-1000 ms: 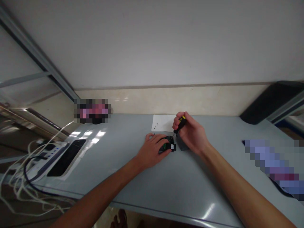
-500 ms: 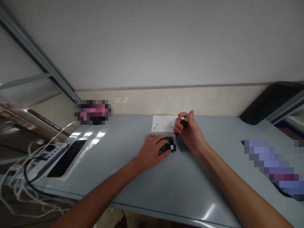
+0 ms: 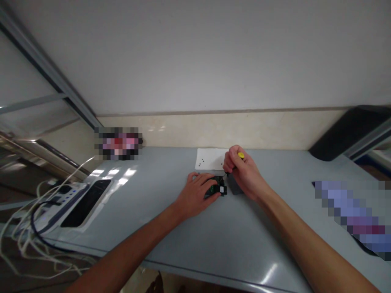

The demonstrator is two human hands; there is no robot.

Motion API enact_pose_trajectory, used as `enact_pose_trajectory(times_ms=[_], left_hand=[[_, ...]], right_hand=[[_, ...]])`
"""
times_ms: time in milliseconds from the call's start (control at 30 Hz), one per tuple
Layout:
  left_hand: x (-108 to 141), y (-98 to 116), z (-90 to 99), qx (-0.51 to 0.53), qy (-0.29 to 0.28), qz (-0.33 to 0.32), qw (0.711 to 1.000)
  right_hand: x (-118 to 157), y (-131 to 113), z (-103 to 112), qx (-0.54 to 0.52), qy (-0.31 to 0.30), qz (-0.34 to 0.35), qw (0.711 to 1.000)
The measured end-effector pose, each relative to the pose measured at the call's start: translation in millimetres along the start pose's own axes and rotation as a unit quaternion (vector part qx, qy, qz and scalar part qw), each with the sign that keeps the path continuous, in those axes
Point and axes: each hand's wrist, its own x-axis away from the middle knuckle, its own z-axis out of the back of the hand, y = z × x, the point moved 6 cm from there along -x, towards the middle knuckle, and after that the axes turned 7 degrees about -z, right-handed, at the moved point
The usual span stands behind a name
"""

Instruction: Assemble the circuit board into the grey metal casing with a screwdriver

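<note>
Left hand point(image 3: 195, 193) clamps its fingers over a black gadget point(image 3: 218, 188) on the worktop point(image 3: 171, 240); right hand point(image 3: 244, 175) has its fingers wrapped around a screwdriver point(image 3: 241, 155) aimed at it. If the gadget shifts, the slanted metal shaft could slip and jab the left fingers. A bump could scatter tiny dark dots point(image 3: 200, 164), perhaps screws, on flat white paper point(image 3: 210, 156). The worktop looks smooth, grey, glossy; the screwdriver's round cap is yellow

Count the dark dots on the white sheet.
5: four dots on the left of the white sheet, one dot farther right beside the right grip, which may hide more.
</note>
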Motion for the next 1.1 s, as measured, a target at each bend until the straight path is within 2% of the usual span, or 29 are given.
enact_pose_trajectory(times_ms=[67, 233, 400, 567, 733, 967, 1100], left_hand=[[0.4, -0.3, -0.5, 0.000, 0.000, -0.001, 1.000], [0.4, -0.4, -0.5, 0.000, -0.005, 0.007, 1.000], [0.2, 0.3, 0.1, -0.004, -0.004, 0.004, 1.000], [0.7, -0.6, -1.0, -0.008, -0.004, 0.002, 1.000], [0.6, -0.5, -0.9, -0.005, 0.006, -0.002, 1.000], [0.6, -0.3, -1.3, -0.006, 0.000, -0.003, 1.000], [0.3, -0.1, -0.5, -0.007, 0.003, -0.005, 1.000]], right_hand=[[-1.9, -0.3, 0.4, -0.014, -0.003, 0.000, 1.000], [0.1, 0.6, 1.5, -0.063, 0.002, -0.051, 0.997], [0.8, 1.3, 10.6, -0.092, 0.036, -0.046, 0.994], [-6.1, 1.9, 12.0, -0.085, 0.020, -0.024, 0.996], [-6.2, 2.4, 9.9, -0.109, 0.012, -0.056, 0.992], [-1.4, 2.8, 11.8, -0.068, 0.010, -0.041, 0.997], [-4.3, 1.4, 11.9, 0.023, 0.021, 0.027, 0.999]])
